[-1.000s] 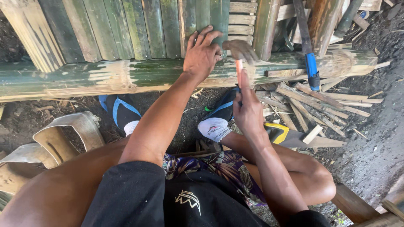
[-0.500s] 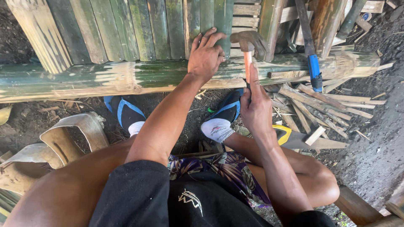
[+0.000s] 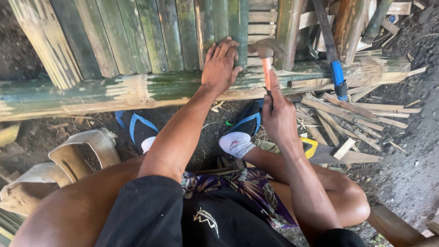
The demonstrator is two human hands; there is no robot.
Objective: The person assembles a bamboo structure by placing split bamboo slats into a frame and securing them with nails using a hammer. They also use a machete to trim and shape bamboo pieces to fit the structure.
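Head view: right hand (image 3: 279,114) clamped on orange-handled hammer (image 3: 266,57) — left hand (image 3: 220,66) spread flat on green bamboo slats (image 3: 183,32).

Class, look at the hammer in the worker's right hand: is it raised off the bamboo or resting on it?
Raised. The right hand grips the orange handle with the hammer head blurred above the horizontal bamboo pole; the left hand presses the slats.

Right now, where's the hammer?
In the right hand, upper centre of the head view; the hammer has its head by the bamboo slats, beside the left hand.
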